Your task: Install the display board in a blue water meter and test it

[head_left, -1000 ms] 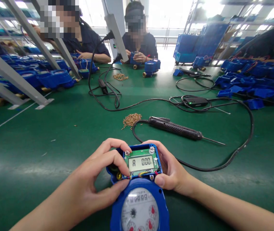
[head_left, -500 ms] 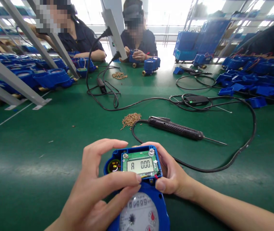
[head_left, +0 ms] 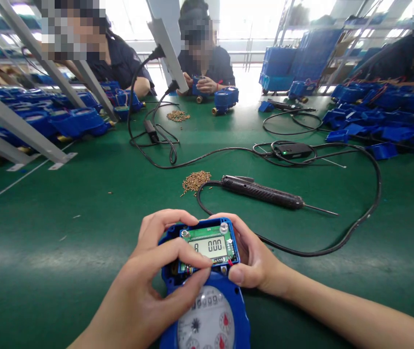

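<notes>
A blue water meter [head_left: 241,310] faces me, with a white dial [head_left: 207,322] and an uncovered electronics box above it. Inside the box, the LCD display [head_left: 214,245] reads 0.00 on a green circuit board. My right hand [head_left: 256,264] grips the box's right side, thumb in front and fingers behind. Thumb and index finger of my left hand [head_left: 156,276] are pinched together at the display's lower edge, near thin red wires [head_left: 230,262]; whatever lies between the tips is hidden. Another left finger reaches over the box's top edge.
Beyond the meter lie a black electric screwdriver [head_left: 263,191], its looping cable and a pile of small brass screws [head_left: 197,181]. Blue meters [head_left: 79,121] crowd the left behind metal posts. Blue plastic parts [head_left: 385,128] are heaped at right. Co-workers sit across the green table [head_left: 94,232].
My left thumb and index finger have closed into a pinch at the display's lower edge. That hand now covers more of the box's left compartment. The view has shifted slightly.
</notes>
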`<control>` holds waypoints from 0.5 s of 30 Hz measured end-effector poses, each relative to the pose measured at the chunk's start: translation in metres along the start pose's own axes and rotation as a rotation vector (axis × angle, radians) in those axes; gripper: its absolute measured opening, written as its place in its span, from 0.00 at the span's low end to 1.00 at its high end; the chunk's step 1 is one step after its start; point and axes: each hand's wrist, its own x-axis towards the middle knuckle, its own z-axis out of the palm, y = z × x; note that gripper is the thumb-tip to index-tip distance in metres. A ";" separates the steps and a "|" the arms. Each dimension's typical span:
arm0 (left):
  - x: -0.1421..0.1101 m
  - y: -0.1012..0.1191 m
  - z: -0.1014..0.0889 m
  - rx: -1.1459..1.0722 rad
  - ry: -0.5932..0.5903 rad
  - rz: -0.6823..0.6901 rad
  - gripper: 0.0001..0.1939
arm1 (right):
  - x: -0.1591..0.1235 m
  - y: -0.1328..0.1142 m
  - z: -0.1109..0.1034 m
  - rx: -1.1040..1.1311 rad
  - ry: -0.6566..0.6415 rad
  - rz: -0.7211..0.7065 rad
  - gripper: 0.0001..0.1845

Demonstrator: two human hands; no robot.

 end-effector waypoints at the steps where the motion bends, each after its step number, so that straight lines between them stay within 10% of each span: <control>1: 0.000 0.000 0.001 -0.001 0.003 -0.008 0.04 | 0.000 0.000 0.000 0.003 0.001 0.000 0.42; 15: -0.005 -0.002 0.005 -0.046 0.042 -0.042 0.04 | 0.000 0.000 -0.003 0.080 -0.062 -0.024 0.41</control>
